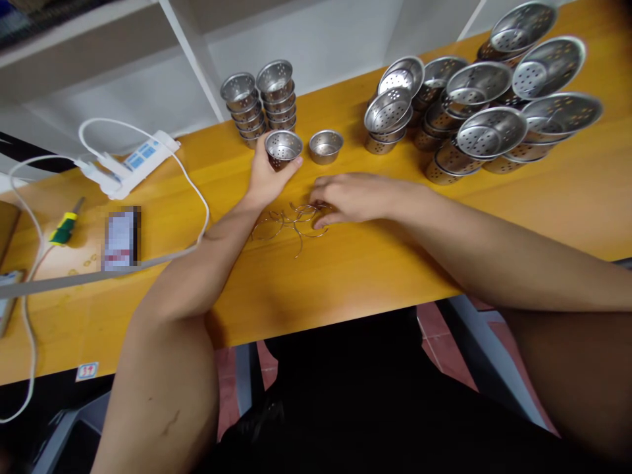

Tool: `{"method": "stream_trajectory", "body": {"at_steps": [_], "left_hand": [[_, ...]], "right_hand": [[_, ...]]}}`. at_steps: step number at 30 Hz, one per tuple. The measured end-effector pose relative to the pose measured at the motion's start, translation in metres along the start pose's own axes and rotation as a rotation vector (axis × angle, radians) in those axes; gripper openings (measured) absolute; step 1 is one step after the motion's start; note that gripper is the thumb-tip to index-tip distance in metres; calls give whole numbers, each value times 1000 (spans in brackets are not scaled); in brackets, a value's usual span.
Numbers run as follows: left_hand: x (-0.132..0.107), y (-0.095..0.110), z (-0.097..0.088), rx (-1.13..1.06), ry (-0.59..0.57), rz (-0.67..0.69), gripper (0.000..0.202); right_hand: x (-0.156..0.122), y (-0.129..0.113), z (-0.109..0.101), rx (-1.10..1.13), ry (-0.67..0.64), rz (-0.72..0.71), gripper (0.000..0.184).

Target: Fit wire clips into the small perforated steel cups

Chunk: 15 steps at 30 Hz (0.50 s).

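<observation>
My left hand [266, 176] is closed around a small perforated metal cup [284, 146], its mouth facing up, in front of two stacks of like cups [240, 95]. Beside it on the right, another metal cup [326, 146] stands upright on the table. Several thin curved wires [286, 222] lie in a loose heap below the cups. Over the right end of that heap, my right hand [345, 197] has its fingers curled down with the thumb apart. Its fingertips are at the wires; whether one is pinched cannot be made out.
Nested perforated cups [474, 125] crowd the right back of the wooden table [296, 296]. At left are a white power strip [143, 164] with looping cables, a yellow-green screwdriver [64, 227] and a phone [121, 240]. A white shelf unit [192, 59] borders the back.
</observation>
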<state>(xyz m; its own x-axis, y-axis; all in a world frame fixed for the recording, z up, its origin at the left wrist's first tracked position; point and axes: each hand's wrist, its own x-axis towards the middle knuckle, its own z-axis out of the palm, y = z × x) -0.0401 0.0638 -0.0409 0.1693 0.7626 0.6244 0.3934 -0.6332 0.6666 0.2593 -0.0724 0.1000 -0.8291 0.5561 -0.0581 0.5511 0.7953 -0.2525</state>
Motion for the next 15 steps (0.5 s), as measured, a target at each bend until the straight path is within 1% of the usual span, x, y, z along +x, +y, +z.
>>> {"method": "stream_trajectory", "body": {"at_steps": [3,4,7,9,12,15], "left_hand": [[1,8,0,2,-13,-22,104],[1,11,0,8,-21,-25,102],[-1,21,-1,30,-37,-12,98],[-2,24,-2,33,-39,-1,97],[-3,20,-2,23,-44,1,98],[-3,12,-1,25,-48,-5,98]], "right_hand": [[3,-8,2,18,0,-10,7],[4,-10,3,20,4,-8,4],[6,-18,3,-4,17,11,14],[7,-22,4,-28,26,13,17],[7,-23,7,-25,57,1,15],[8,-17,9,21,96,-23,14]]}}
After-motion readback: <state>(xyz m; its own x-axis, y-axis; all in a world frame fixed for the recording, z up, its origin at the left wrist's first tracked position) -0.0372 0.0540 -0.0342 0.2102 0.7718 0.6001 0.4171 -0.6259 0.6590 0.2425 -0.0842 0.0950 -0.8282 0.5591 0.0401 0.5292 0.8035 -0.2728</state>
